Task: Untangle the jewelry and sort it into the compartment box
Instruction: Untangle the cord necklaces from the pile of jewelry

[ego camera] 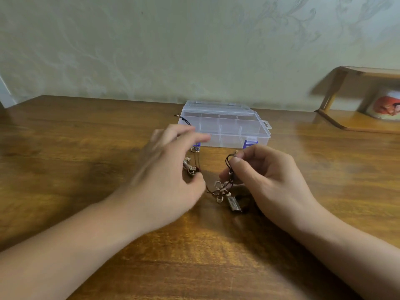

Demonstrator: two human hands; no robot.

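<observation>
A tangle of dark-cord jewelry (223, 190) with pale and metal pendants lies on the wooden table (86, 137) between my hands. My right hand (266, 178) pinches a loop of the dark cord between thumb and forefinger, just above the tangle. My left hand (171, 169) is blurred, fingers spread, thumb touching the cord beside a metal charm (189, 166). Whether it grips the cord is unclear. The clear compartment box (225, 126) with blue clasps stands closed just behind both hands. Another cord end (183, 119) pokes out at the box's left side.
A wooden shelf stand (355, 118) sits at the far right of the table with a round pale object (385, 107) bearing a red picture. A patterned wall (194, 50) runs right behind the table's back edge.
</observation>
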